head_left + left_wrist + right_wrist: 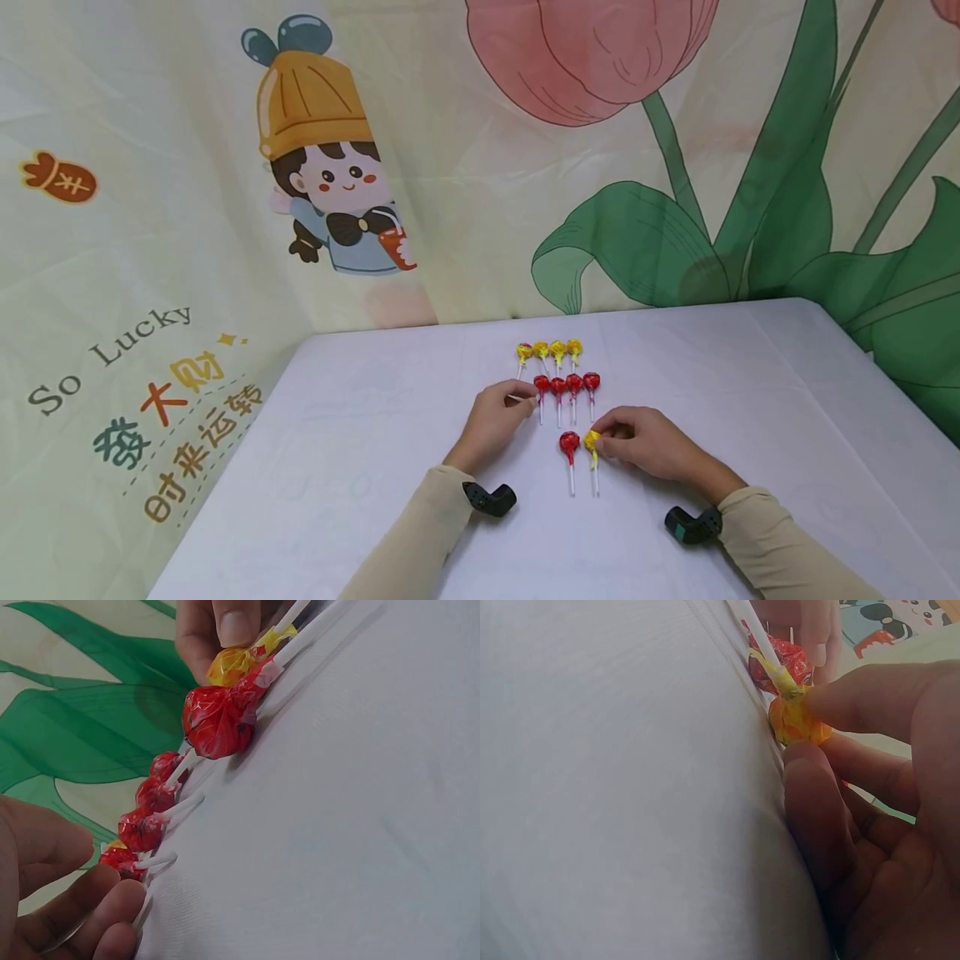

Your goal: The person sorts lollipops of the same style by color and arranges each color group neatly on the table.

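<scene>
My right hand [651, 440] pinches the head of a yellow lollipop [799, 720] between thumb and fingers. Its white stick points toward me on the table. Close at its left lies a red lollipop [569, 444], stick also toward me. Farther back, my left hand [495, 417] has its thumb and fingertips at the leftmost red lollipop [121, 859] of a row, apparently pinching its head. Several red lollipops [574, 383] form that row side by side. Behind them is a row of several yellow lollipops [557, 348], the leftmost with red on its wrapper.
The table [360, 467] wears a plain white cover. Behind it hangs a printed cloth [450, 167] with a large pink flower, green leaves and a cartoon figure. Each wrist carries a black camera band, one of them the left band [491, 499].
</scene>
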Motion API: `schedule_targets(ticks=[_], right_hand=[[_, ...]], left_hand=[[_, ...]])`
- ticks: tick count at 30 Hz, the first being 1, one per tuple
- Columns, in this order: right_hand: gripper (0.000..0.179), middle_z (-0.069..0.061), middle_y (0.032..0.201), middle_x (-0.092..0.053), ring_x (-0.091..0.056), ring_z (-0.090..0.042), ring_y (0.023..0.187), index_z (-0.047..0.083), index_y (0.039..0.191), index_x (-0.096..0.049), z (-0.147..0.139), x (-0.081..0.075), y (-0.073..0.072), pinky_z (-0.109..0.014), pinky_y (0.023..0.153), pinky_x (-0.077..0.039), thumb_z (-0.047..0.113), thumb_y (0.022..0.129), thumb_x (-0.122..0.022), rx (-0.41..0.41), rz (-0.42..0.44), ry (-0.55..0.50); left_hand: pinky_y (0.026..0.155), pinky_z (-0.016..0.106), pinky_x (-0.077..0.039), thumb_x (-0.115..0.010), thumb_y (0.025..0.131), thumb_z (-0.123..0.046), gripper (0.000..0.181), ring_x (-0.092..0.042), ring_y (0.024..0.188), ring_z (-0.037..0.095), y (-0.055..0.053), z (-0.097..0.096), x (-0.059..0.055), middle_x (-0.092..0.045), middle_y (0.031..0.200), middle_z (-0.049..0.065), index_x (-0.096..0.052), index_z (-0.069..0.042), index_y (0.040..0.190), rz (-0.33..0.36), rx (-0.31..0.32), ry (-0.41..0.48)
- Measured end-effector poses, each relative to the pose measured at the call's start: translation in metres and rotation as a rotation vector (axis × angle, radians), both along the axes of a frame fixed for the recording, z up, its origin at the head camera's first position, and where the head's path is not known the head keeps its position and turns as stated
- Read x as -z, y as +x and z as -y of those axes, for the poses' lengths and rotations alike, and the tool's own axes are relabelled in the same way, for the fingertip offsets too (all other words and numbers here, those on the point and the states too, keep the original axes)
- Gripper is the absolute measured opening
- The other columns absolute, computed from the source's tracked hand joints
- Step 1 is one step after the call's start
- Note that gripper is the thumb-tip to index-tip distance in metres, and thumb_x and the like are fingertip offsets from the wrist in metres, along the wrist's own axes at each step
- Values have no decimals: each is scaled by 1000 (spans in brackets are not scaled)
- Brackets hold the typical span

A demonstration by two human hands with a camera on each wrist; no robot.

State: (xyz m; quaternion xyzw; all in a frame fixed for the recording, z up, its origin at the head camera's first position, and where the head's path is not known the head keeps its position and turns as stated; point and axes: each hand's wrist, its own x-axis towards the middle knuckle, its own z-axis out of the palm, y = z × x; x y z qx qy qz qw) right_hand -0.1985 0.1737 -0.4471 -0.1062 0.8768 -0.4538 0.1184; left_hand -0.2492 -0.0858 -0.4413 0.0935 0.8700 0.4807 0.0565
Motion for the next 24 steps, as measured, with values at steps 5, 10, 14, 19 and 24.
schedule_targets(ticks=[5,10,14,19,24], right_hand=[[21,-1,90,-61,-56,-20,78,17,111,-72,1,-2,0,-32,64,-51,24,91,-73,18,4,11],[22,-1,91,-61,-56,-20,80,17,112,-72,2,-2,-1,-32,65,-51,25,91,-73,22,17,12],[25,-1,92,-60,-56,-20,80,16,114,-72,1,-2,-1,-32,65,-51,26,91,-74,11,18,13],[26,0,93,-62,-56,-20,81,17,114,-72,2,-1,-1,-31,65,-53,24,89,-76,12,30,3],[30,0,94,-62,-57,-20,80,17,116,-72,1,0,-1,-31,64,-53,26,88,-78,-11,15,-4]], left_hand=[[78,34,-51,-62,98,-22,19,-58,93,18,7,-2,-1,-65,107,-7,-73,-19,114,-10,11,8],[80,32,-53,-63,99,-24,19,-59,94,16,14,-3,0,-65,105,-7,-73,-18,114,-16,57,11],[83,31,-53,-65,99,-27,19,-60,96,14,18,-4,0,-66,104,-8,-72,-18,114,1,97,18],[83,31,-52,-66,99,-28,19,-60,95,14,25,-5,1,-66,103,-9,-73,-19,114,5,118,27],[83,31,-51,-66,98,-26,18,-60,93,11,31,-7,5,-67,100,-9,-73,-17,112,-21,140,38]])
